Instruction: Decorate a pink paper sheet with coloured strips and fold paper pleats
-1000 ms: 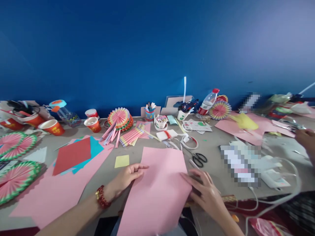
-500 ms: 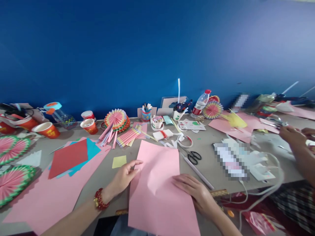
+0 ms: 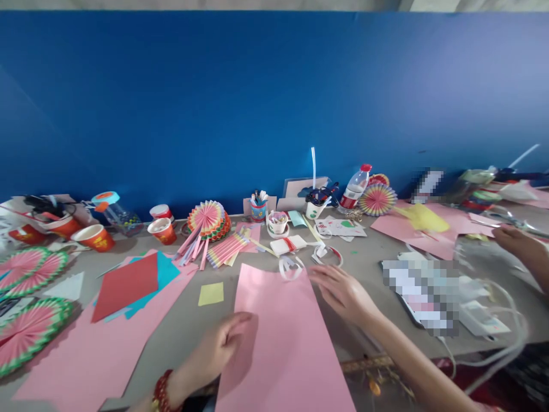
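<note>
A large pink paper sheet (image 3: pixel 283 343) lies in front of me and runs off the bottom of the view. My left hand (image 3: pixel 217 346) is at its left edge, fingers loosely bent over the paper, thumb a little apart, casting a shadow on it. Stretched out flat, my right hand (image 3: pixel 343 292) reaches past the sheet's upper right corner. Just left of its fingertips is a loop of white strip (image 3: pixel 290 269). The black scissors are hidden beneath the right hand. A yellow paper square (image 3: pixel 211 293) rests left of the sheet.
Red paper (image 3: pixel 126 286) and blue paper lie on another pink sheet (image 3: pixel 86 366). Behind stand paper cups (image 3: pixel 162 231), pleated paper fans (image 3: pixel 209 220) and a bottle (image 3: pixel 355 189). A phone (image 3: pixel 418 297) with cables is at right, near another person's hand (image 3: pixel 521 246).
My right hand has moved up and forward from the sheet's right edge, over the scissors. The left hand has slid nearer to me with fingers more bent. The view has tilted up.
</note>
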`<state>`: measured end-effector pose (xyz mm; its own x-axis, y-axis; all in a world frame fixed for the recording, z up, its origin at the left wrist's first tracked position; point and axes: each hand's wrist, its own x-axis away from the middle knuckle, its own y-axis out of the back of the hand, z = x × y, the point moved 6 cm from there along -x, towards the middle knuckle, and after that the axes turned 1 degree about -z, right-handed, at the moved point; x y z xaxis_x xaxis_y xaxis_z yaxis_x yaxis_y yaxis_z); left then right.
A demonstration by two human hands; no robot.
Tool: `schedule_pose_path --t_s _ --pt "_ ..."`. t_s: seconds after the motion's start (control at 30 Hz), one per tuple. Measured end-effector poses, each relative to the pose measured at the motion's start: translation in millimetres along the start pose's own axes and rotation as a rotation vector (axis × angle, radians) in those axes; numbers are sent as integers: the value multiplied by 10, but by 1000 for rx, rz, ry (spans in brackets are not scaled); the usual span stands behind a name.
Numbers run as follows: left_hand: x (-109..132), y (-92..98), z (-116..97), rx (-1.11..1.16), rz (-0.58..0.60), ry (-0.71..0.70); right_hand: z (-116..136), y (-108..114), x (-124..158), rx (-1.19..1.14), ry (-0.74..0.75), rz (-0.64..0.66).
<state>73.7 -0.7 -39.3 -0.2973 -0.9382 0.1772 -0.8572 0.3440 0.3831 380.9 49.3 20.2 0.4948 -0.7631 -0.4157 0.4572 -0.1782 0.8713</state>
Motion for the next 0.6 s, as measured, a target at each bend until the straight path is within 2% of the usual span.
schedule_pose_path --t_s 0.17,0.3,0.43,0.6 --pt "5 -98 4 -116 51 -29 -328 -415 -708 270 -11 52" --pt "-49 -98 48 -155 84 -21 -500 -693 -1073 381 61 150" --pt "-92 -81 127 -151 105 19 -708 -796 -1183 418 40 163" --pt "-105 -107 113 -91 157 3 -892 -757 -1093 458 -10 170"
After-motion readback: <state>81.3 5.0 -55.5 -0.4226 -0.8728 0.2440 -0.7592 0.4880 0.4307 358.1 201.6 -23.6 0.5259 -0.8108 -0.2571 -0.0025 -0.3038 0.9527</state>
